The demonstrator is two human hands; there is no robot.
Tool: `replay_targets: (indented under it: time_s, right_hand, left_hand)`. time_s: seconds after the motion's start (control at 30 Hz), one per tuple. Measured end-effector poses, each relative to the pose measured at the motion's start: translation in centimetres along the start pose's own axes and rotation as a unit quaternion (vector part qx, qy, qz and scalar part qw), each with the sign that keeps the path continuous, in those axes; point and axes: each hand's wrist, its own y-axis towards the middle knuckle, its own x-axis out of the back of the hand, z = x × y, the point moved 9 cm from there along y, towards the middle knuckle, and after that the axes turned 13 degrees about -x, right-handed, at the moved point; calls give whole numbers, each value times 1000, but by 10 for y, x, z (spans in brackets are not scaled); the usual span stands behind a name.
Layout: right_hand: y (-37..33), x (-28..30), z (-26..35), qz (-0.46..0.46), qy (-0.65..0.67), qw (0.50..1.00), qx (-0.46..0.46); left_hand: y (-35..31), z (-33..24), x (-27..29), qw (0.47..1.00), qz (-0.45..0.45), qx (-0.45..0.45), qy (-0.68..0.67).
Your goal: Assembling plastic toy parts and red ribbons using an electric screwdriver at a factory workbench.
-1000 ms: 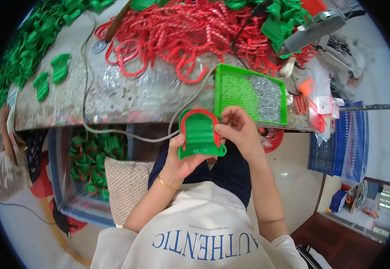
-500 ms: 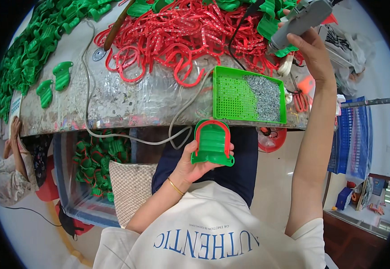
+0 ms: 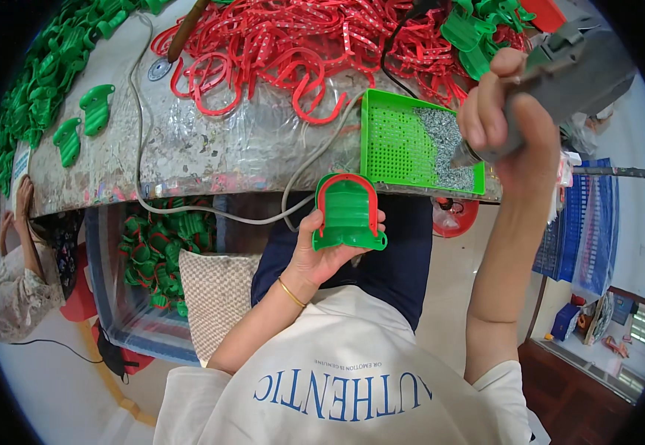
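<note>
My left hand grips a curved green plastic piece from below, just off the table's near edge. An arched red strip sits along the inside of its rim. My right hand is closed round a grey power screwdriver, slightly blurred. Its tip points down at the silvery screws piled in the right half of a bright green perforated tray. Whether the tip touches a screw I cannot tell.
Dotted red strips lie heaped at the back; green pieces pile up at far left. A grey cable loops across the table. Assembled pieces fill a blue-framed bin below. Another person's hands rest at the left edge.
My right hand has brought the screwdriver down and nearer, from the back right to above the screws. The left hand still holds the green piece, slightly higher in view.
</note>
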Motion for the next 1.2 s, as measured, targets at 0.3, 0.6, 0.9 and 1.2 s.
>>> replay_targets:
  time_s: [0.3,0.6,0.9,1.2]
  right_hand:
    - [-16,33,-31,-400,-130,894,154]
    - [-10,50,-102,-424,-91,889,149]
    - [-5,57,-123,-442,-85,884,122]
    - [-4,57,-124,-433,-73,888,140]
  left_hand:
    - [8,-7,1,999,-3,-18,29]
    - [11,-12,10,998,-33,-34,48]
    - [13,-13,11,997,-29,-40,62]
    - [12,-14,14,996,-36,-40,68]
